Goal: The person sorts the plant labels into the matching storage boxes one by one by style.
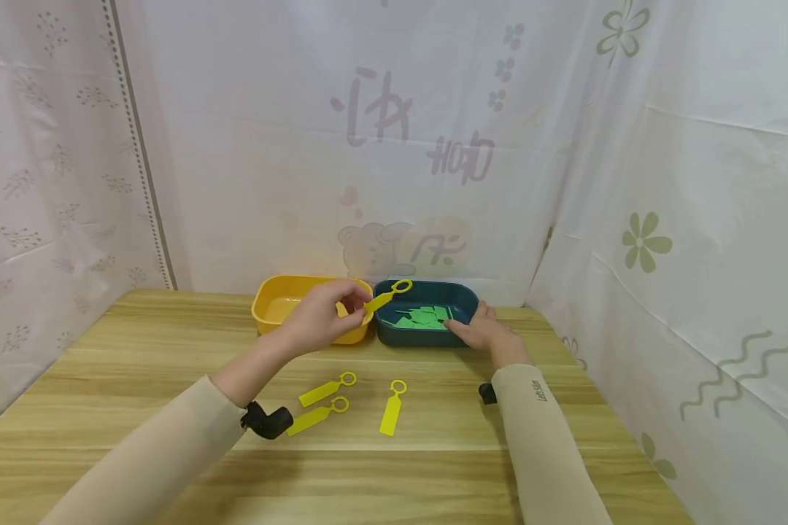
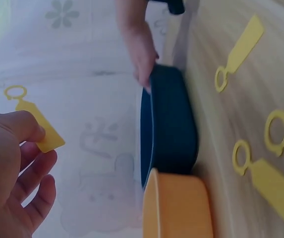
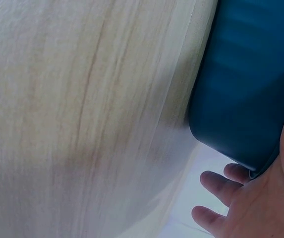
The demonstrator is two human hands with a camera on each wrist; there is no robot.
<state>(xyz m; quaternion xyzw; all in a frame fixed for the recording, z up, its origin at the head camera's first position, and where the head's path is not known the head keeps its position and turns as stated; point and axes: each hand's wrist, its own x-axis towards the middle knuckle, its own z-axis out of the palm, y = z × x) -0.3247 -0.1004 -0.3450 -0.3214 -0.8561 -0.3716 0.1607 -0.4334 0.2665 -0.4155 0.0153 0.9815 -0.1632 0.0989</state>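
Observation:
My left hand (image 1: 325,313) pinches a yellow loop tag (image 1: 382,299) between thumb and fingers, raised in front of the two bins. In the left wrist view the tag's ring (image 2: 16,91) points up and away from the thumb. My right hand (image 1: 488,332) holds the right end of the dark blue bin (image 1: 427,337), thumb over the rim and fingers outside. Green flat pieces (image 1: 423,318) lie inside that bin. On the table are three more yellow tags: one (image 1: 390,415) apart at the right, two (image 1: 320,394) close together at the left.
A yellow-orange bin (image 1: 265,321) stands directly left of the dark blue one, both toward the back of the wooden table (image 1: 138,364). Behind and beside the table hangs a printed white curtain (image 1: 249,146).

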